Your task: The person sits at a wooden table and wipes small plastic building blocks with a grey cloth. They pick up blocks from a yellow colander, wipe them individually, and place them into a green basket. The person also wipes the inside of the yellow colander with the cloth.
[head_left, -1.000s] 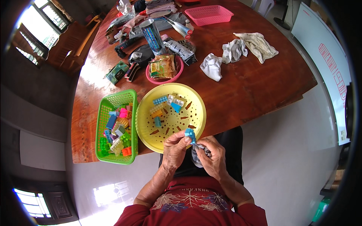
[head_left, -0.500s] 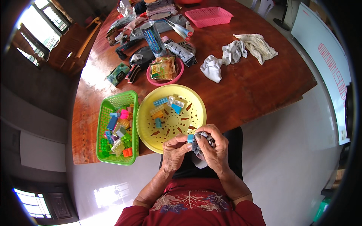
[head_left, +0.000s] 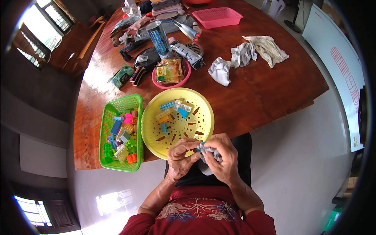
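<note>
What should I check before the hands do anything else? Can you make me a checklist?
1. Left hand has a grip on the blue block: ok, pinched by the fingers.
2. Right hand holds the grey cloth: ok, bunched against the block.
3. All sides of that block can be seen: not ok, cloth and fingers hide most of it.
4. Block is clean: cannot tell.
5. Yellow basin sits fully on the table: not ok, its near rim seems to reach past the edge.
6. Green basket is upright, with blocks inside: ok.
</note>
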The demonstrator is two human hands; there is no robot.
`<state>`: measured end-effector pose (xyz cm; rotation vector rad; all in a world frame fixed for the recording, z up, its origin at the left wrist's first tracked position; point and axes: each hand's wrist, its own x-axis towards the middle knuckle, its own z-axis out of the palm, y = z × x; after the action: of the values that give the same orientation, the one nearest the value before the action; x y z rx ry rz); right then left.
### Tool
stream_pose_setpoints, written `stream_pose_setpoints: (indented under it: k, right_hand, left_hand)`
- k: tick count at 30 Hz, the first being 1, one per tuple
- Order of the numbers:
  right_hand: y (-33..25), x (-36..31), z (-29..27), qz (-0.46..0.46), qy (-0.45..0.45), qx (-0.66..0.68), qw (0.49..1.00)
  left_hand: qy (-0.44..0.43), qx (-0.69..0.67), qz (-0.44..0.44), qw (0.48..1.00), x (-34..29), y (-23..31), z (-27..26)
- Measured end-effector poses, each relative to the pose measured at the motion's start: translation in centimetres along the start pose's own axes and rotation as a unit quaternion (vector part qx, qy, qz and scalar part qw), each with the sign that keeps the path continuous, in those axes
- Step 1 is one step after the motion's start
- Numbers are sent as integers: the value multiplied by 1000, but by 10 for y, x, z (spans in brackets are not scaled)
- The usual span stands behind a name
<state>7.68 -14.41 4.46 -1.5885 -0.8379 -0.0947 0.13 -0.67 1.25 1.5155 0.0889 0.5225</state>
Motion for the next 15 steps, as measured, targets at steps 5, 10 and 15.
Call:
stream_pose_setpoints:
  k: [5,10,15]
  right_hand:
    - [11,17,2,109,-62,59,990]
    - [22,10,31,52,62,66,995]
    - [26,-9,42,-55,54,-15,997]
  left_hand:
    - [-7,17,0,1000,-9,-10,-2]
    - [14,-382,-141,913,-3,-17,7]
    - [108,-372,-127,913,0,-15,20]
